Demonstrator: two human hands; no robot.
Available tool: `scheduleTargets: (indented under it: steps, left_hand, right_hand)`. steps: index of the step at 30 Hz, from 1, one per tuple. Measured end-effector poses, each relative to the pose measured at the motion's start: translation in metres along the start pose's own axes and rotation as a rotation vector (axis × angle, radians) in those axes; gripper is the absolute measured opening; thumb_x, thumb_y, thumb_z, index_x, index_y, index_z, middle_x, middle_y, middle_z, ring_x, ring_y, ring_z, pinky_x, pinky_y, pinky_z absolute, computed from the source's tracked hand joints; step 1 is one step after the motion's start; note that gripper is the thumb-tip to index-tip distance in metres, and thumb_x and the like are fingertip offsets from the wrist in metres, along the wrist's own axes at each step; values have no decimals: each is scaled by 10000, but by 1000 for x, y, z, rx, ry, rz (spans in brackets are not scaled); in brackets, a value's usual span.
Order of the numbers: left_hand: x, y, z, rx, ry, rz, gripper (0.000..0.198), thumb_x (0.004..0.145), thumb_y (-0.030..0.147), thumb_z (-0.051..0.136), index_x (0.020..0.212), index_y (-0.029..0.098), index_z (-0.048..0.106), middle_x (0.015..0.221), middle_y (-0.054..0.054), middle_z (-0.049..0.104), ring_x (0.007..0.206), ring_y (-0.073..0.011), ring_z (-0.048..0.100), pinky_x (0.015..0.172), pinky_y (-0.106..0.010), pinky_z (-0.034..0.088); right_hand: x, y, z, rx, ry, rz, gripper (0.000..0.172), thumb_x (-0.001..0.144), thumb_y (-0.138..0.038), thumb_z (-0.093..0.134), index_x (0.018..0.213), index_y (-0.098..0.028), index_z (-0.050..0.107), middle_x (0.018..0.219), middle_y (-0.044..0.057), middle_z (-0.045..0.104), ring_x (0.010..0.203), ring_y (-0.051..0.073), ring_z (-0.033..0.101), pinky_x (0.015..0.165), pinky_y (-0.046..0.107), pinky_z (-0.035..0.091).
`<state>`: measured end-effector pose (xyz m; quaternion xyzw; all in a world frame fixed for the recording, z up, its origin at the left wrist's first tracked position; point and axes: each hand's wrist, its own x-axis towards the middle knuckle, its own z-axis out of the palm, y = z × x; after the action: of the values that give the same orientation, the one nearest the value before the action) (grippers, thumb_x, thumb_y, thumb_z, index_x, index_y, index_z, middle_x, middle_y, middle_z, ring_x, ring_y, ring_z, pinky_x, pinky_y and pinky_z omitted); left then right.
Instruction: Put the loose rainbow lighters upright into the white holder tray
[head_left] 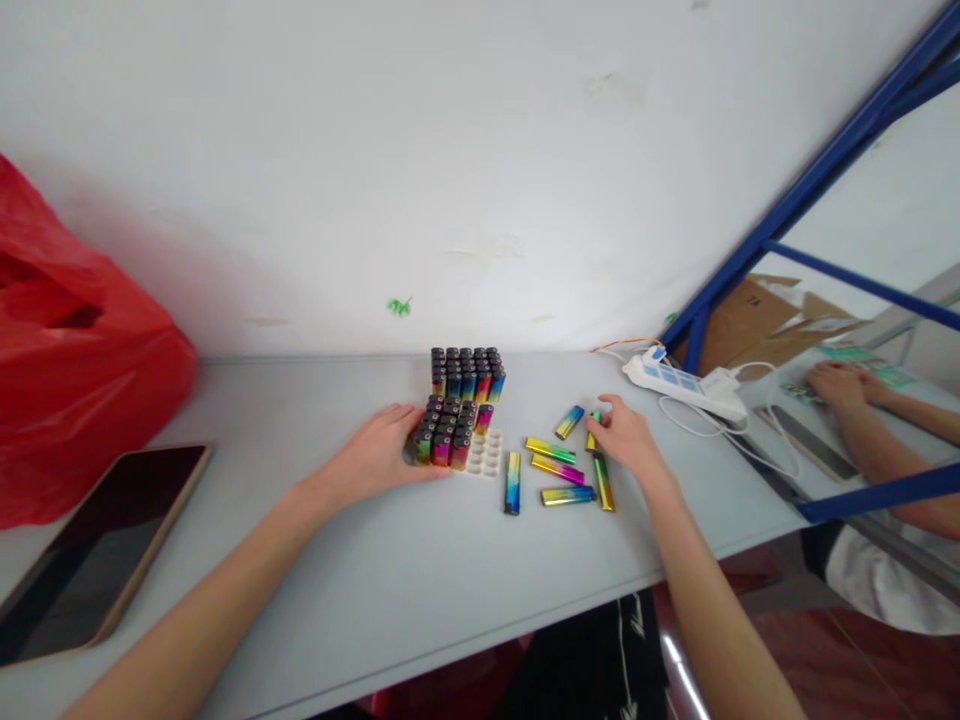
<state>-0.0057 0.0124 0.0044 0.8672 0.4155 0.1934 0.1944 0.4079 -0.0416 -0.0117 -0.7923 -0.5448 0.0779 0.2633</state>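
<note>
White wall (480, 180): fills the upper half, lightly scuffed.
Grey table (315, 580): flat, running across the view, its back edge along the wall.
Blue metal frame (795, 180): slants along the right side; seen through it, another person's hands (836, 385) and an opened cardboard box (739, 325).
Red plastic bag (82, 370): bunched at far left.
Phone (105, 560): dark screen up, lying near the bag.
White power strip (679, 385): at the right, near the wall, cables attached.
Left hand (382, 445): curved round the left side of the filled tray, thumb apart from the fingers, along the near edge; how firmly it holds, I cannot tell.
Right hand (626, 435): thumb and fingers at a green-and-yellow lighter (593, 438) on the table, its long axis roughly front to back; whether they are clamped on it, I cannot tell.
Rear block of lighters (466, 380): upright, five across, black tops up, just behind the tray.
White tray (487, 465): mid-table; upright lighters (442, 450), black tops up, fill its left side; bare sockets show at front right.
Loose lighters (568, 495): lying between tray and right hand; three roughly sideways, one slanting, blue end far right; a blue-and-yellow one (512, 480) front to back, dark end nearest the viewer.
</note>
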Motion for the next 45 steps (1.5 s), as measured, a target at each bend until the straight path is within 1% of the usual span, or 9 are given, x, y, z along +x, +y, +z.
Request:
scheduleTargets:
  steps: [4,7,10,12,15,21,30,40,45]
  left_hand:
    - [0,1,0,30,-20,-18,636,734,799,825,1018,237,738,1073,-137,785,1070,-409,752,986,-529,611]
    - [0,0,0,46,-28,-7,616,753,800,813,1006,245,729,1070,-128,789,1060,-403,755,969,-517,614]
    - [-1,0,1,57,-19,-4,636,758,806,816,1028,236,735,1088,-140,789,1063,-407,757,970,-514,612]
    - [-1,0,1,54,-11,-1,654,754,813,820,1043,232,740,1103,-141,790,1074,-404,758,982,-505,606]
    - [-1,1,1,48,-22,1,658,765,820,813,1044,229,736,1099,-135,788,1056,-389,756,982,-495,599]
    - [-2,1,1,49,-36,6,635,791,787,823,1080,230,728,1120,-123,784,1081,-379,743,990,-479,586]
    - [-3,0,2,35,-23,0,641,771,783,844,1079,232,735,1112,-114,791,1082,-386,746,1000,-492,588]
    - [-3,1,0,7,-28,-4,654,779,749,855,1131,207,755,1143,-135,791,1108,-393,738,1031,-523,584]
    - [-3,-1,1,12,-19,-3,656,780,756,842,1153,223,764,1152,-135,795,1115,-398,738,1022,-531,595]
  right_hand:
    - [17,-16,-9,215,46,80,207,888,-380,743,987,-198,736,856,87,757,904,295,752,888,430,572]
    - [17,-40,-16,574,33,53,412,903,-617,704,1030,-224,691,952,62,730,787,230,723,715,373,587]
    - [10,-74,-20,1012,-132,-5,568,819,-735,773,1107,-268,624,922,-17,677,570,121,560,529,278,480]
    - [4,-97,-17,1094,-282,-44,576,836,-745,776,1135,-286,599,754,-88,568,471,80,366,452,224,315]
    - [-4,-123,-1,1058,-346,-71,568,868,-798,729,1045,-274,601,615,-136,338,461,85,210,445,225,164]
    - [-34,-132,39,694,-193,-249,678,969,-819,557,618,-262,396,570,-50,383,568,127,362,535,293,276]
    - [-58,-138,42,555,-175,-396,423,937,-490,505,616,-269,342,551,-60,335,553,119,320,566,303,246]
    - [-60,-139,39,548,-164,-386,540,1009,-614,530,631,-264,369,554,-60,367,566,124,343,571,300,264]
    - [-59,-138,41,537,-154,-402,425,963,-484,509,626,-270,362,536,-64,359,542,122,335,570,308,256]
